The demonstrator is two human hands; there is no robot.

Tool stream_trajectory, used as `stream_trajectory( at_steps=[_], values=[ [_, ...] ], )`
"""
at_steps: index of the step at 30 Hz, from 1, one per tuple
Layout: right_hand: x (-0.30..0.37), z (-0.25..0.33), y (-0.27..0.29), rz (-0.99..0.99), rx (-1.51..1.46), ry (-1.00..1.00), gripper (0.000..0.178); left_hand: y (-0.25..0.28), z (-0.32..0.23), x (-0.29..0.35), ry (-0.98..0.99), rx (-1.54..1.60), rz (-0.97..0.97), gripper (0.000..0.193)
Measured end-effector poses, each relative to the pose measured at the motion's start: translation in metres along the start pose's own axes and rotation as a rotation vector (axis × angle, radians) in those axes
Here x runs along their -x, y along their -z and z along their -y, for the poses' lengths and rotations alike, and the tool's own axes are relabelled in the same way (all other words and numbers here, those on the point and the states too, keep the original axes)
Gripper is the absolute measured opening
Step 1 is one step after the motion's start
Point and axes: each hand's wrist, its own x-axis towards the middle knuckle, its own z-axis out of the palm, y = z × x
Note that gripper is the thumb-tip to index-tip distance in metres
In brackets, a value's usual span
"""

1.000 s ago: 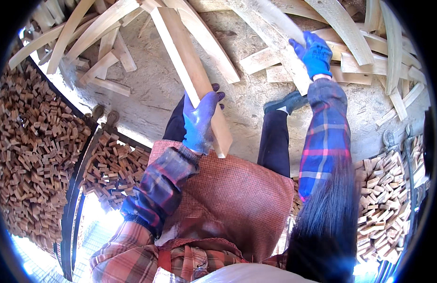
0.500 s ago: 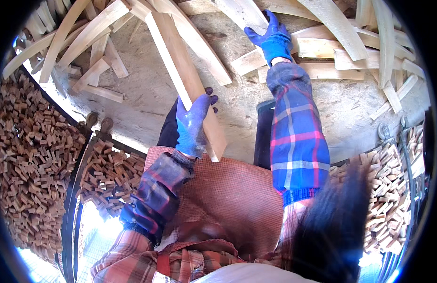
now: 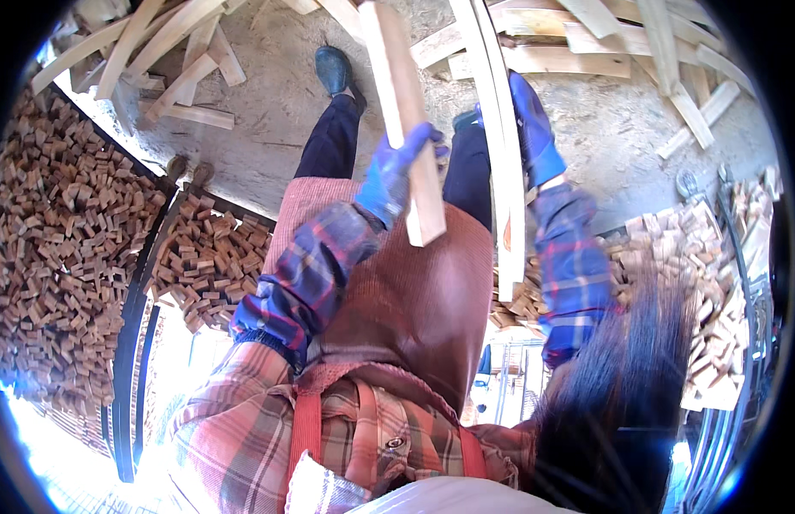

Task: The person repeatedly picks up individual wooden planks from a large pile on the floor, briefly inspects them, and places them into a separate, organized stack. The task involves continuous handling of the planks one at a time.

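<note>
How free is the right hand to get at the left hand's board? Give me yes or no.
Probably not as it stands: the right hand appears taken up with a plank, which stands between it and the board in the left hand.

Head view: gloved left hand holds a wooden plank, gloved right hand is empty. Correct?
Not quite: the right hand isn't empty. In the head view, the gloved left hand holds a wooden plank, and the gloved right hand holds a second plank, at that plank's right side.
</note>
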Motion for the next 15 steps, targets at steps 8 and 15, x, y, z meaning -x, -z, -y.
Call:
stream_trajectory(
  at_steps=[8,15],
  values=[
    [0.122,0.007,-0.046,0.09,-0.593,0.061,0.046,-0.093,-0.002,0.09,-0.009,-0.299,0.379,0.057],
    [0.219,0.07,-0.073,-0.108,-0.896,0.129,0.043,-0.092,-0.027,0.113,0.381,-0.134,0.479,0.045]
  ],
)
